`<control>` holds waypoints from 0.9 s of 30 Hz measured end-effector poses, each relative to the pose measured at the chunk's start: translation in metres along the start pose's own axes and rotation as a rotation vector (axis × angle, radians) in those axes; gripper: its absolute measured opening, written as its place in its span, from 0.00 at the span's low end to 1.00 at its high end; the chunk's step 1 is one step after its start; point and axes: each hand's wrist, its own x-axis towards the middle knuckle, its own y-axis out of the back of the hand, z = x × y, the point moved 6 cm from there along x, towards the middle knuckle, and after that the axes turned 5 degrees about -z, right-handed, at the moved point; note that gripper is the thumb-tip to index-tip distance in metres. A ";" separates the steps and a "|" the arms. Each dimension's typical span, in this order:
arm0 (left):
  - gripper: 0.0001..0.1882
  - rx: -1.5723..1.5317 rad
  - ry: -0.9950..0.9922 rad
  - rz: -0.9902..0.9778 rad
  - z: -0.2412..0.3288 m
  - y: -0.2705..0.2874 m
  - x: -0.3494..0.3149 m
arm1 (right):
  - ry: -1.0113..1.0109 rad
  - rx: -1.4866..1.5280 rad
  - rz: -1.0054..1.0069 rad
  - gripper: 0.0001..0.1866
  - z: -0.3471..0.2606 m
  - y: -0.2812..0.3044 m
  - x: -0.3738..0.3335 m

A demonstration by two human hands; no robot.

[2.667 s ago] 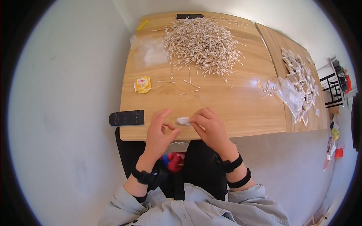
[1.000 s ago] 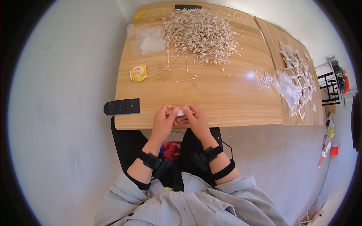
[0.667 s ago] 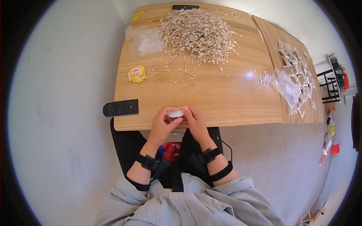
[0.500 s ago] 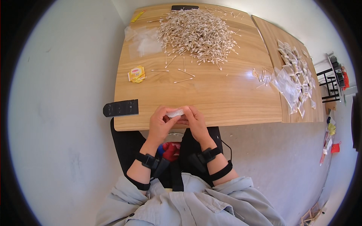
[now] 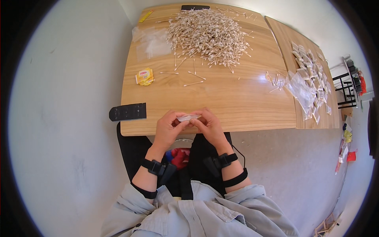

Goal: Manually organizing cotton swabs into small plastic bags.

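Note:
Over the near edge of the wooden table [image 5: 233, 102], both my hands hold a small clear plastic bag [image 5: 188, 117] with whitish contents, seemingly cotton swabs. My left hand [image 5: 167, 127] pinches its left end between thumb and fingers. At its right end, my right hand [image 5: 211, 127] grips with the thumb in front and the fingers bent behind. My fingers partly cover the bag. A large heap of cotton swabs [image 5: 209, 35] lies at the far middle, with a few loose swabs [image 5: 193, 83] nearer to me.
Flat clear bags [image 5: 154, 43] lie left of the heap, and yellow cards [image 5: 145, 76] sit in a small stack nearer. A black block [image 5: 128, 112] overhangs the left front corner. Several filled bags [image 5: 314, 77] are piled on the right-hand table.
My right hand has shifted slightly right and turned, its thumb now pressing on the bag's right end. Clear plastic shows more at the opening, and the white contents show less.

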 end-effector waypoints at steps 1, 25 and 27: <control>0.10 0.039 -0.024 -0.002 0.002 0.000 0.000 | 0.017 0.012 0.000 0.11 -0.001 0.000 0.000; 0.09 -0.149 0.067 0.056 -0.009 -0.005 0.001 | 0.033 -0.151 0.031 0.13 -0.011 0.000 -0.002; 0.09 -0.226 0.128 0.085 -0.010 -0.007 0.000 | 0.045 -0.188 0.028 0.13 -0.010 0.000 -0.001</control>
